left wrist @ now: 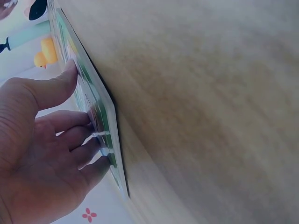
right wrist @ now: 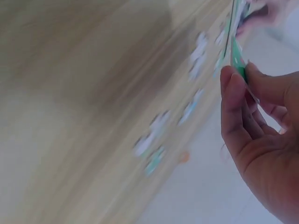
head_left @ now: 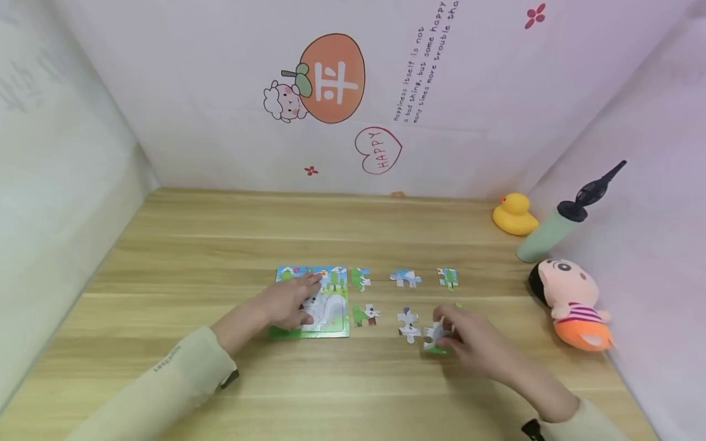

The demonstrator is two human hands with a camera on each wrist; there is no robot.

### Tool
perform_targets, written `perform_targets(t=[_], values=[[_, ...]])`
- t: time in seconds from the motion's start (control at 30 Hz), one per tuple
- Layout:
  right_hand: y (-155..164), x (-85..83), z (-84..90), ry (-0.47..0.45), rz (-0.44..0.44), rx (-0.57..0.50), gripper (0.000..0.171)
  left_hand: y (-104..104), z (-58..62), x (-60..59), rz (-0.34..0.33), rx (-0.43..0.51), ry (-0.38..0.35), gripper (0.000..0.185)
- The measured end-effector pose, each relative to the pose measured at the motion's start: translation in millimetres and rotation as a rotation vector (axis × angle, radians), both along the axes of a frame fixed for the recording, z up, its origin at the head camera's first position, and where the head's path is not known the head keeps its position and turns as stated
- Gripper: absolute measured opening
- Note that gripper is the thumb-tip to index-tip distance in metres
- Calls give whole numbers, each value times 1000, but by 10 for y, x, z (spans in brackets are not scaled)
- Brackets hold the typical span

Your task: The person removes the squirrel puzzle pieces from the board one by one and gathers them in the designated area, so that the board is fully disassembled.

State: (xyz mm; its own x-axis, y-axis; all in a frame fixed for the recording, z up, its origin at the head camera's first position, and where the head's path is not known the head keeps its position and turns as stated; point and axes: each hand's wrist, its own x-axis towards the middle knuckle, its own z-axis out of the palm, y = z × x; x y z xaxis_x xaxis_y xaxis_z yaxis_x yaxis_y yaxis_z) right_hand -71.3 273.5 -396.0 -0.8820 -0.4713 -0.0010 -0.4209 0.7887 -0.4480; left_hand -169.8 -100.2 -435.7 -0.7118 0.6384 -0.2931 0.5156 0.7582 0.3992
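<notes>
My left hand lies over a square jigsaw puzzle board with a grey squirrel picture and green border. In the left wrist view, the fingertips and thumb of that hand touch the board's face. On the right, my other hand pinches a grey and green puzzle piece between thumb and fingers. The right wrist view shows this piece edge-on, its green side toward the camera. Just left of it is a white and grey piece with a purple tab.
Several loose pieces lie right of the board, including a blue one, a tree one and a green-brown one. Along the right wall are a yellow duck, a green pump and a plush doll.
</notes>
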Motion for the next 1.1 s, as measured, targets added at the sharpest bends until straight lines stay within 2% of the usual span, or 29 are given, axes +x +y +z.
perform_targets(t=[0.2, 0.3, 0.5, 0.63, 0.77, 0.9, 1.1], values=[[313, 85, -58, -224, -7, -2, 25, -54, 20, -42, 13, -12, 6, 74], [413, 135, -124, -280, -11, 19, 25, -66, 14, -46, 12, -9, 5, 74], [512, 135, -259, -209, -14, 47, 26, -69, 9, -59, 7, -18, 1, 75], [532, 86, -266, -175, -23, 64, 26, -40, 43, -112, -9, -11, 7, 75], [531, 55, -241, -186, -31, 92, 26, -22, 76, -143, -23, -14, -6, 75], [506, 76, -246, -189, -45, 116, 26, -30, 58, -119, -29, -21, -30, 75], [443, 147, -280, -155, -111, 187, 27, -53, 3, -61, -20, -23, -39, 76]])
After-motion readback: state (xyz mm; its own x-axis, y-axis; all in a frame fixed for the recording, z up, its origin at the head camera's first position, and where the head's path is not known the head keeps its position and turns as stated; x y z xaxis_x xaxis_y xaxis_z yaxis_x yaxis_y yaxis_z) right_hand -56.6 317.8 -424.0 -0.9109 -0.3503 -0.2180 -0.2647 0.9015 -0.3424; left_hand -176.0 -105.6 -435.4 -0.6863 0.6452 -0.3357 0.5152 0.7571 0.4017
